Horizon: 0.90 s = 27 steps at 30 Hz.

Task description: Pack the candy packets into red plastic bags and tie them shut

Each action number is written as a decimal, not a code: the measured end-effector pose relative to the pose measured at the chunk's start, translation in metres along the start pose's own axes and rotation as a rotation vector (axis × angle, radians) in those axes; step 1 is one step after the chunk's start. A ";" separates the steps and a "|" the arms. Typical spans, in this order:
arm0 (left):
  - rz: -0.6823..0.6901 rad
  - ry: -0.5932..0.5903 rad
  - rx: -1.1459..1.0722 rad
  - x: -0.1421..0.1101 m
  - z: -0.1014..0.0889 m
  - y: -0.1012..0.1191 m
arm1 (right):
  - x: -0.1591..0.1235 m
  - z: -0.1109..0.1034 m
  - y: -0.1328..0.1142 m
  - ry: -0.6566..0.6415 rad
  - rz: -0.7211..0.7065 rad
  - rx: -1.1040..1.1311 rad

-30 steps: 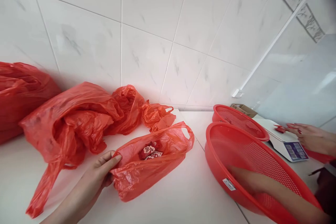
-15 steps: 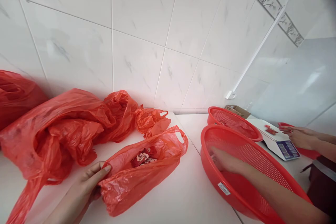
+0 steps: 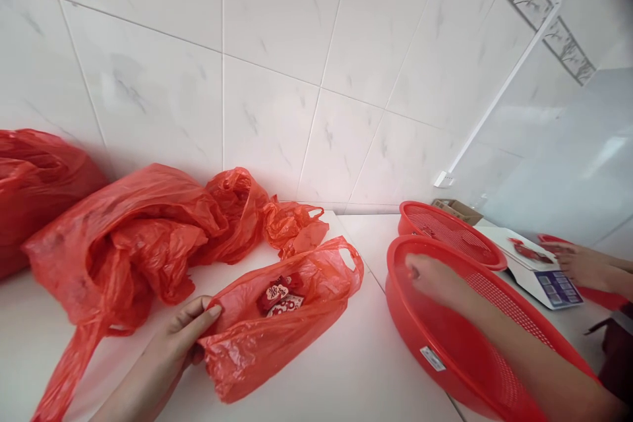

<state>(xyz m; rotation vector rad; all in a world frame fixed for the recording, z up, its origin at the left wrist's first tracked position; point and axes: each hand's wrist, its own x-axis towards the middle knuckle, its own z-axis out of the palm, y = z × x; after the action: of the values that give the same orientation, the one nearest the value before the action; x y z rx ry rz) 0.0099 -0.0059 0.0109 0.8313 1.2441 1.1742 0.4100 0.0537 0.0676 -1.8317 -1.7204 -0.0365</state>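
My left hand (image 3: 185,330) pinches the near left edge of a red plastic bag (image 3: 262,356) that lies with its mouth open on the white table. Inside the bag are several small dark red packets (image 3: 281,297) with pale printed labels. Over the far end of a large red plastic basket (image 3: 415,336), my right hand (image 3: 428,273) is curled closed. What its fingers hold, if anything, is hidden and blurred. The forearm crosses the basket's perforated side.
Crumpled red bags (image 3: 148,224) line the wall at the left. A second red basket (image 3: 448,231) and a cardboard box (image 3: 457,211) stand behind the near basket. At the right, a co-worker's hands (image 3: 578,264) are beside a weighing scale (image 3: 554,287) bearing red packets.
My right hand has risen from inside the basket to about rim height, its fingers curled. The left hand keeps its grip on the bag. The co-worker's hands moved closer to the scale.
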 end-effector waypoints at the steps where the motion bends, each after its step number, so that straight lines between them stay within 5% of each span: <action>1: 0.015 -0.002 0.009 0.001 -0.002 -0.001 | 0.002 -0.010 -0.008 -0.025 -0.038 -0.017; 6: 0.133 -0.054 0.086 0.008 -0.010 -0.012 | -0.012 -0.029 -0.077 -0.025 -0.294 -0.014; 10: 0.296 -0.040 0.200 0.007 -0.013 -0.005 | -0.039 0.004 -0.136 -0.178 -0.530 0.103; 13: 0.431 0.044 0.369 -0.006 -0.018 0.009 | -0.049 0.031 -0.156 -0.326 -0.573 0.197; 17: 0.526 0.134 0.578 -0.035 -0.026 0.023 | -0.049 0.049 -0.148 -0.467 -0.493 0.318; 22: 0.750 0.097 0.816 -0.054 -0.020 0.017 | -0.042 0.069 -0.106 0.048 -0.121 0.484; 27: 0.658 -0.098 1.167 -0.046 -0.003 0.010 | -0.041 0.094 -0.076 0.067 0.155 0.581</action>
<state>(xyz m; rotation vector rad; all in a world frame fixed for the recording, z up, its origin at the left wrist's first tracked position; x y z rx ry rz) 0.0085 -0.0486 0.0319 2.2550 1.6050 0.7726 0.2982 0.0558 0.0058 -1.4958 -1.3505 0.4174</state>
